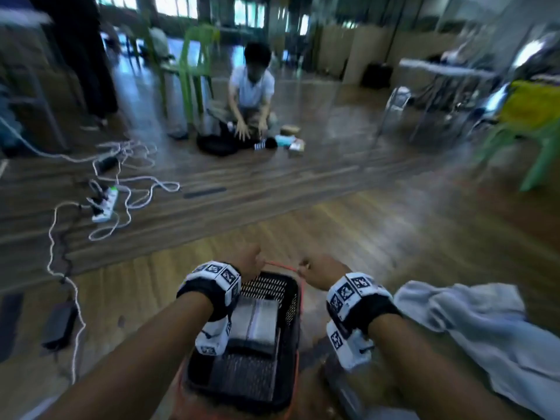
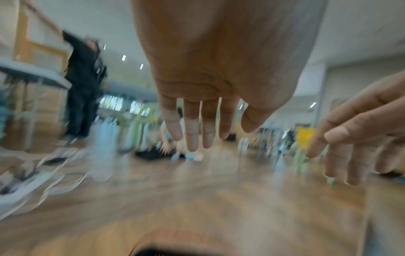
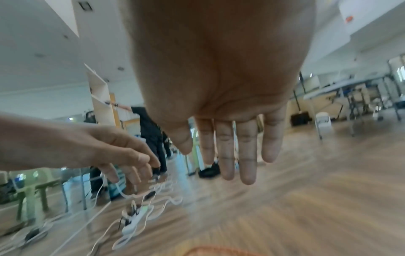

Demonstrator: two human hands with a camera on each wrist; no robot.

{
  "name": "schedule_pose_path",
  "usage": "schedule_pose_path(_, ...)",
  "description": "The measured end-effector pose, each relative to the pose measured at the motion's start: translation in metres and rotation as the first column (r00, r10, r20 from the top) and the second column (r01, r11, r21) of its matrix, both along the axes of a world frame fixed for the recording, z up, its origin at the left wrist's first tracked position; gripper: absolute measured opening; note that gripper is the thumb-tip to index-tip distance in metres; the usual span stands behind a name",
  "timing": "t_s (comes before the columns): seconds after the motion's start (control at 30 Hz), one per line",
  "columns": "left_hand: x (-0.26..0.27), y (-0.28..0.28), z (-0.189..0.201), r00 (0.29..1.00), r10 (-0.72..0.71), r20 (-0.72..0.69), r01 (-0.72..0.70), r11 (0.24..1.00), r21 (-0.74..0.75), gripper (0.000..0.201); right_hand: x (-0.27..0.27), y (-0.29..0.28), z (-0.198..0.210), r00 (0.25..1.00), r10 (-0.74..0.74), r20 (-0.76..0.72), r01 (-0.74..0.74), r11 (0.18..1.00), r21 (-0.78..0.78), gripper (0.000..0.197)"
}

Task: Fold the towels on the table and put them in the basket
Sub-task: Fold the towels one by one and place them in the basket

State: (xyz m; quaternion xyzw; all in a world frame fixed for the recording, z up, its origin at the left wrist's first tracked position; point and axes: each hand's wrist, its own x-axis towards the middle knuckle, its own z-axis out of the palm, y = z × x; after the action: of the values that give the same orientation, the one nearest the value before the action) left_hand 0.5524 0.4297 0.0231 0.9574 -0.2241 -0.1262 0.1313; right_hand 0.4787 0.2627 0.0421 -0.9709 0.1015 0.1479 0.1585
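A black mesh basket (image 1: 296, 301) with an orange rim stands on the wooden table in front of me. A folded grey towel (image 1: 256, 322) lies flat inside it. My left hand (image 1: 248, 263) and right hand (image 1: 318, 271) hover over the basket's far rim, on either side of a thin orange handle (image 1: 281, 264). In the wrist views the left hand (image 2: 197, 121) and the right hand (image 3: 236, 147) have straight, spread fingers and hold nothing. An unfolded, crumpled grey towel (image 1: 472, 325) lies to the right of the basket.
A white power strip (image 1: 104, 204) with tangled white cables lies at the left, and a black adapter (image 1: 59, 324) sits nearer me. A person (image 1: 251, 92) crouches on the floor ahead among small items. Green chairs (image 1: 194, 56) and tables stand further back.
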Motion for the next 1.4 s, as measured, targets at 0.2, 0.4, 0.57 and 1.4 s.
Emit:
schedule_pose_path(0.2, -0.076, -0.012, 0.129, 0.971, -0.124, 0.206, 0.153, 0.98, -0.13, 0.034, -0.101, -0.022, 0.142, 0.961, -0.071, 0.267, 0.098, 0.991, -0.092, 0.035)
schedule_pose_path(0.4, -0.147, -0.041, 0.182, 0.906, -0.276, 0.322, 0.324, 0.94, -0.106, 0.031, -0.209, -0.043, 0.203, 0.938, -0.126, 0.323, 0.19, 0.966, -0.176, 0.034)
schedule_pose_path(0.57, -0.195, -0.088, 0.197, 0.8, -0.436, 0.413, 0.509, 0.857, -0.081, 0.027, -0.273, -0.076, 0.203, 0.901, -0.257, 0.349, 0.331, 0.928, -0.17, 0.03)
schedule_pose_path(1.4, -0.264, -0.292, 0.02, 0.605, -0.769, 0.204, 0.785, 0.62, 0.011, 0.021, -0.384, -0.221, 0.025, 0.761, -0.62, 0.19, 0.637, 0.769, -0.044, 0.028)
